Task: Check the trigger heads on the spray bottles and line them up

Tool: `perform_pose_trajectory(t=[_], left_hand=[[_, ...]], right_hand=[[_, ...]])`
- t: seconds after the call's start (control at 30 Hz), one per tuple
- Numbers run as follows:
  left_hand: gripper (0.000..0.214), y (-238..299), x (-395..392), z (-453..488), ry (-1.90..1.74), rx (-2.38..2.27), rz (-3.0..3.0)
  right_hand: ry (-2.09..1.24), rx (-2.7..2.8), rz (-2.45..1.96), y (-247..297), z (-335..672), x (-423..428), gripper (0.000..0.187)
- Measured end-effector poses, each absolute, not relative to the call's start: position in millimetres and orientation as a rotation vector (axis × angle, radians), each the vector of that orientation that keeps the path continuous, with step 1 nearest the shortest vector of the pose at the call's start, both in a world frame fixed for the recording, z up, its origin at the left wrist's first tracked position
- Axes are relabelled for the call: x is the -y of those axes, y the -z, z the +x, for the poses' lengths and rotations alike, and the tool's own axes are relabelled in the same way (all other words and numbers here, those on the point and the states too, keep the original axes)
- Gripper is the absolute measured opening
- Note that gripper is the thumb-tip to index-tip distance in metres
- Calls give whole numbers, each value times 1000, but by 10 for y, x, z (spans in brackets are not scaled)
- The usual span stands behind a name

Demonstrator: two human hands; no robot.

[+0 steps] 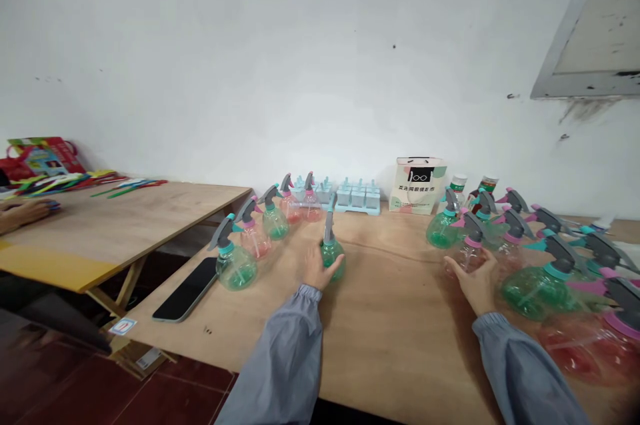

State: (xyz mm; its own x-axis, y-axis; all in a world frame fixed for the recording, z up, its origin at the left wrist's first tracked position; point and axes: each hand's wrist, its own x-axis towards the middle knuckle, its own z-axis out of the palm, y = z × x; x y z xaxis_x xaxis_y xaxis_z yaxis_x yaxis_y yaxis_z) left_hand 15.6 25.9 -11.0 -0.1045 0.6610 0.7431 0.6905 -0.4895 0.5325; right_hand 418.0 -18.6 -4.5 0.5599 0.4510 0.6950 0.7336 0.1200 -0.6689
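My left hand (317, 270) is wrapped round a small green spray bottle (333, 253) with a grey trigger head, standing upright at mid-table. My right hand (475, 282) grips a clear pink spray bottle (469, 246) at the left edge of a crowd of green and pink spray bottles (545, 278) on the right. A curved row of several more green and pink bottles (260, 232) stands to the left of my left hand. Both arms wear grey sleeves.
A dark phone (187, 290) lies near the wooden table's left edge (150, 318). Pale blue ice-pop moulds (357, 197), a small paper bag (417, 186) and two jars stand by the wall. Another person's hand (25, 213) rests on a neighbouring table with coloured strips.
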Motion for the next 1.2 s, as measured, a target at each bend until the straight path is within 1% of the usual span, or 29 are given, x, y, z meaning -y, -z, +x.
perform_pose_trajectory(t=[0.17, 0.37, 0.6, 0.8, 0.97, 1.2], left_hand=[[56, 113, -256, 160, 1693, 1591, -2067], [56, 105, -238, 165, 1693, 1587, -2076], [58, 85, -226, 171, 1705, 1583, -2067], [57, 84, -221, 168, 1713, 1590, -2077], [55, 84, -220, 175, 1735, 1588, -2111], [55, 75, -226, 198, 1719, 1566, -2134]], right_hand=[[401, 1045, -1502, 85, 4124, 63, 104], [342, 1097, -1513, 189, 4187, 90, 96], [414, 1114, -1488, 205, 4175, 17, 98], [554, 1075, -1424, 200, 4160, 39, 101], [589, 1083, -1386, 198, 4134, 61, 89], [551, 1111, -1384, 261, 4166, 13, 79]])
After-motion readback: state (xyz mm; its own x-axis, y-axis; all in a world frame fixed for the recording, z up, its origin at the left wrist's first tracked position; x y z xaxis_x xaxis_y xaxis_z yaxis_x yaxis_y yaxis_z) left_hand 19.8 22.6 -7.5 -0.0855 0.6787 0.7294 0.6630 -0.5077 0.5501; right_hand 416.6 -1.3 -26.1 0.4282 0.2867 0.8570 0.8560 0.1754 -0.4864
